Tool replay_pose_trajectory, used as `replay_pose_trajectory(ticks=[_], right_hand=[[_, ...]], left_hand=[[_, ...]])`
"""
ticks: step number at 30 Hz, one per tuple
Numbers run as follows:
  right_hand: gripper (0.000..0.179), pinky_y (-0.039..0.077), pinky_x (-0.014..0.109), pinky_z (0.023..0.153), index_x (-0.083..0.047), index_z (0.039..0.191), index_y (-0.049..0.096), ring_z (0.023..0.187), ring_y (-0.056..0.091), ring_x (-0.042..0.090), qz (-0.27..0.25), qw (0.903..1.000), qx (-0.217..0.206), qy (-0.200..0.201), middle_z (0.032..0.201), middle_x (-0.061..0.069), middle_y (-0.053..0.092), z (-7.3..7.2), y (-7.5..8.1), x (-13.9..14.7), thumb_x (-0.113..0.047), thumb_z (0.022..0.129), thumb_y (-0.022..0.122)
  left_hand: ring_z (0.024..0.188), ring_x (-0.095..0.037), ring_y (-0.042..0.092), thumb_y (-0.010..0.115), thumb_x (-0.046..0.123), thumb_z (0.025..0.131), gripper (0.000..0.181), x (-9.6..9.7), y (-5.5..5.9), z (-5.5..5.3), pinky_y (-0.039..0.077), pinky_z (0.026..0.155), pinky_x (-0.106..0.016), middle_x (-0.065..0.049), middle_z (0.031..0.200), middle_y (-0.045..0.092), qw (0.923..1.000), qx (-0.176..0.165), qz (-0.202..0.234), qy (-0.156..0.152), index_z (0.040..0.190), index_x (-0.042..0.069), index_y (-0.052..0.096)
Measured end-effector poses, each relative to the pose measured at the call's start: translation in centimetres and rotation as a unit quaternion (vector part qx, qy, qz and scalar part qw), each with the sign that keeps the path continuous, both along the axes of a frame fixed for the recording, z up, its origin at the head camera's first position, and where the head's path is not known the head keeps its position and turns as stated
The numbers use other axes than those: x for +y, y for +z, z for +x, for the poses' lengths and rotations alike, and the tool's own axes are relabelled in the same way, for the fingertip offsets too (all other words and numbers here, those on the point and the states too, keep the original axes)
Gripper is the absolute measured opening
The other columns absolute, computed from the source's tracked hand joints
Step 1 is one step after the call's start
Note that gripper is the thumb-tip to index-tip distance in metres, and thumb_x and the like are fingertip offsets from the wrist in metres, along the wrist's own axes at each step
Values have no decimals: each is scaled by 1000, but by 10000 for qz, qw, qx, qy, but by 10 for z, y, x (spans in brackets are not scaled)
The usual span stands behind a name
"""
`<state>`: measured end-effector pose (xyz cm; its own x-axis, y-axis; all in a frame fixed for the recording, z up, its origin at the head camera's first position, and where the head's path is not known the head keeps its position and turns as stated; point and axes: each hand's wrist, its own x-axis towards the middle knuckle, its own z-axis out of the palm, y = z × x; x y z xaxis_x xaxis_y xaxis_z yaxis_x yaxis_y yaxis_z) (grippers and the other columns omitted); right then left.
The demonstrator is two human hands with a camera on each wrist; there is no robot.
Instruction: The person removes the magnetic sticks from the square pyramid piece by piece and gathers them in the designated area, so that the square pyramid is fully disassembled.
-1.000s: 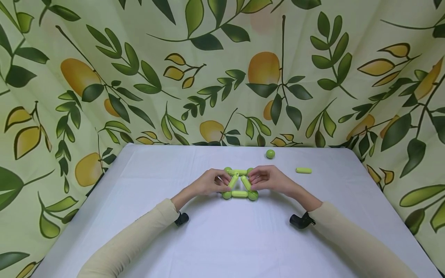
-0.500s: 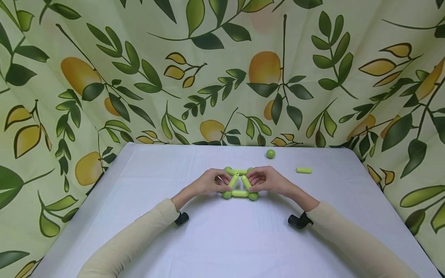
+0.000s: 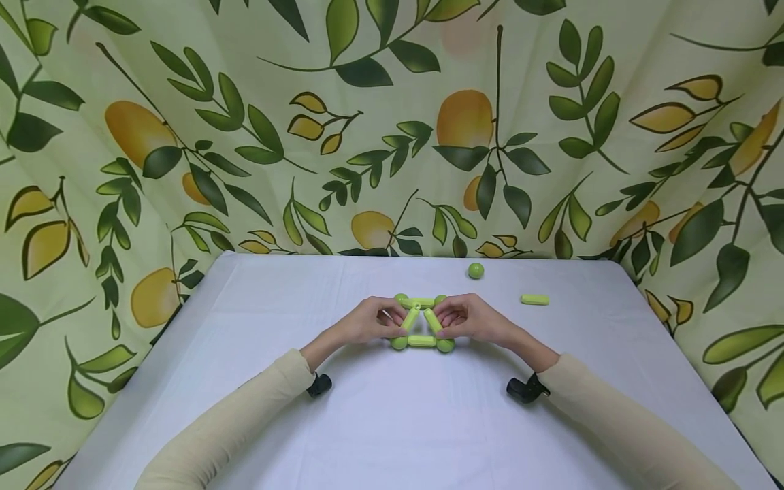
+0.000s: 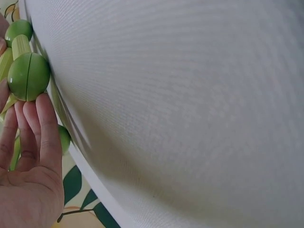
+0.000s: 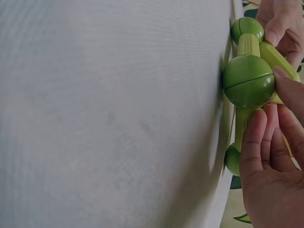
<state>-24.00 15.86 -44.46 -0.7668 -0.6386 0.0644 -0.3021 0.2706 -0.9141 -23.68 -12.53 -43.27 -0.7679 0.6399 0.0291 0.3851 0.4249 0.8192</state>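
A frame of light-green rods and green balls lies on the table in the head view, with a front rod [image 3: 422, 341] between a front left ball [image 3: 399, 343] and a front right ball [image 3: 445, 345]. Two more rods slant up from the front corners, their tops leaning together but apart. My left hand [image 3: 369, 320] pinches the left slanting rod [image 3: 410, 319]; my right hand [image 3: 470, 317] pinches the right slanting rod [image 3: 432, 320]. In each wrist view the fingers are beside a corner ball, the left one [image 4: 28, 77] and the right one [image 5: 248, 81]. Fingers partly hide the side pieces.
A loose green ball [image 3: 475, 271] sits near the table's back edge. To its right and nearer lies a loose light-green rod [image 3: 535, 299]. The table has a white cloth [image 3: 392, 429], and a leaf-patterned curtain [image 3: 257, 184] hangs close behind.
My right hand and forearm have shifted slightly left, toward the frame. My left hand stays in place, and the frame and the loose pieces lie as before.
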Motion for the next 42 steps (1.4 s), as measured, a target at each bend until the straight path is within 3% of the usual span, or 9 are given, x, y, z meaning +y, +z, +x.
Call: replay_pose_trajectory(ticks=[20, 42], right_hand=[[33, 55, 27, 80, 2, 112, 69, 92, 61, 27, -102, 9999, -36, -99, 99, 11, 66, 4, 0, -2, -2, 83, 85], [32, 57, 33, 83, -1, 111, 71, 97, 64, 28, -329, 9990, 284, -123, 104, 10, 68, 9, 2, -2, 4, 82, 83]], left_hand=[[86, -14, 64, 80, 5, 89, 21, 0, 1, 1, 55, 84, -28, -3, 96, 67, 10000, 16, 50, -23, 106, 2, 70], [86, -15, 65, 80, 7, 89, 22, 0, -1, -1, 56, 84, -28, -2, 96, 66, 10000, -83, 55, -7, 107, 1, 70]])
